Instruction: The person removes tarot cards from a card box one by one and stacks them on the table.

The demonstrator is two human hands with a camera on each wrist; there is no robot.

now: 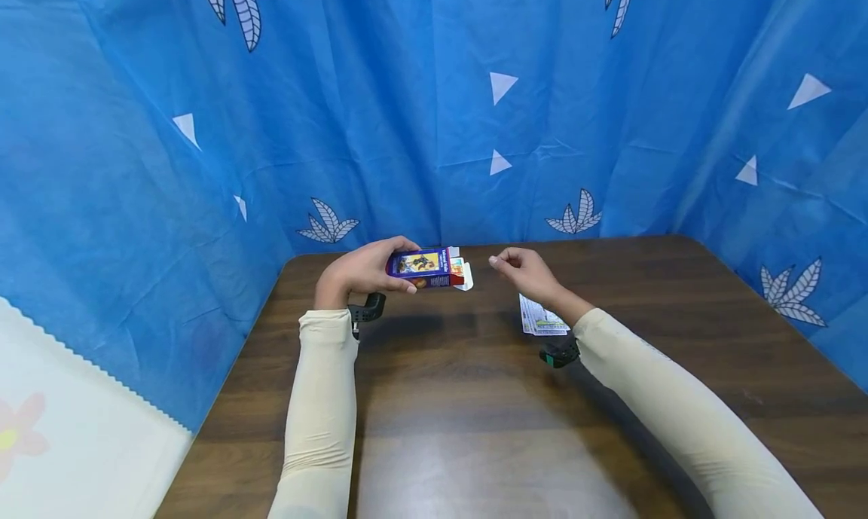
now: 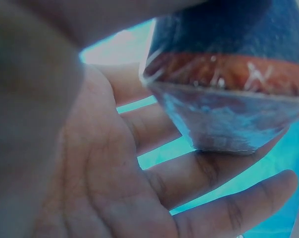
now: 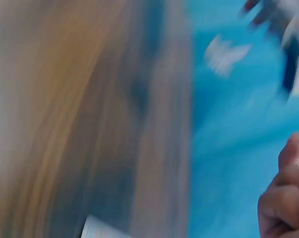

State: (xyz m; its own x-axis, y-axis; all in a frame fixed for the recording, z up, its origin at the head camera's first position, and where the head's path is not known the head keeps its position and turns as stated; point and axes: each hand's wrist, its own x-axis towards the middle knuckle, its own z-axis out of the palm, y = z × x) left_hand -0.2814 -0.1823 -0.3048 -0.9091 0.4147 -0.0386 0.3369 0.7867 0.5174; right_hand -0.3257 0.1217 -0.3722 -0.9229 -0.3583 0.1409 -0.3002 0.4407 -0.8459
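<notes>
My left hand (image 1: 369, 269) grips a small purple-blue card box (image 1: 420, 264) above the table, thumb on the near side and fingers on the far side. A yellow picture panel shows on its face. White flaps stand out from its right end, where a colourful red and orange patch is visible. In the left wrist view the box (image 2: 228, 74) looks glossy and rests against the fingers (image 2: 204, 173). To the right of the flaps, apart from them, my right hand (image 1: 532, 276) has curled fingers with nothing visible in them. Printed cards (image 1: 540, 319) lie on the table beneath the right wrist.
The brown wooden table (image 1: 447, 398) runs back to a blue curtain (image 1: 407, 112) with leaf and triangle prints. A white cloth (image 1: 81, 428) with a scalloped edge hangs at the left.
</notes>
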